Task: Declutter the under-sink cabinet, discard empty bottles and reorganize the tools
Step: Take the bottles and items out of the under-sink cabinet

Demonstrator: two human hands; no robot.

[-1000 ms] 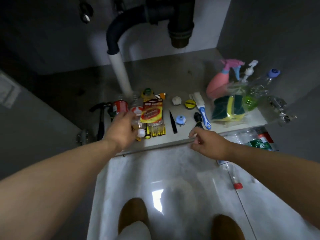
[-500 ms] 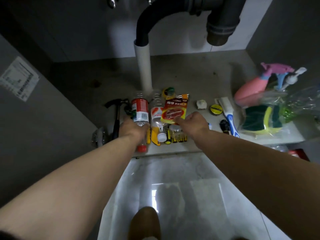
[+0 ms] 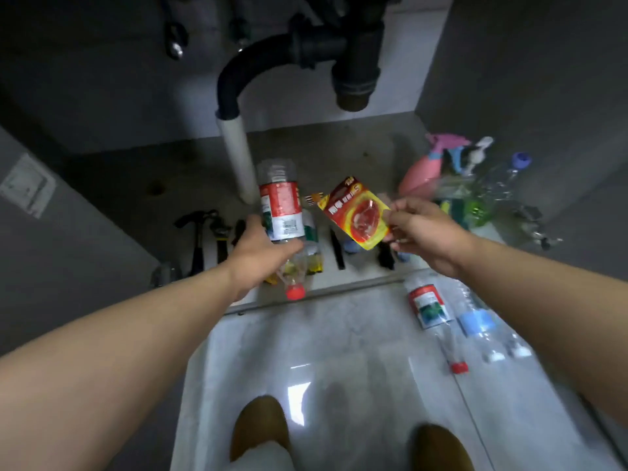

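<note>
**Head view: a bottle in one hand, a packet in the other, over the cabinet's front edge**

Nearest, on the tiled floor point(image 3: 339, 351) just outside the cabinet's front edge, two clear bottles point(image 3: 429, 305) lie side by side at the right, caps toward the person. Lying outside the cabinet, they look like a discard pile.

Above the front edge of the cabinet floor point(image 3: 339, 147), the left hand point(image 3: 253, 256) has its fingers curled round a red-labelled bottle point(image 3: 280, 205). It grips low on the body, with the base tipped away and the red cap toward the person. The bottle looks clear and empty, so it probably belongs with the pair outside.

The right hand point(image 3: 421, 232) pinches one corner of a red-and-yellow packet point(image 3: 356, 212) between thumb and fingers, holding it clear of the items underneath. A corner pinch is likely enough for something so flat and light.

Under the hands, another bottle and some small tools lie along the front edge, partly hidden. At the front left, a hammer point(image 3: 197, 232) lies beside other dark tools, handles pointing forward, apparently grouped.

Farther back, the white drain pipe point(image 3: 236, 154) stands near the middle. A pink spray bottle point(image 3: 424, 175) leans among other containers by the right edge.
</note>
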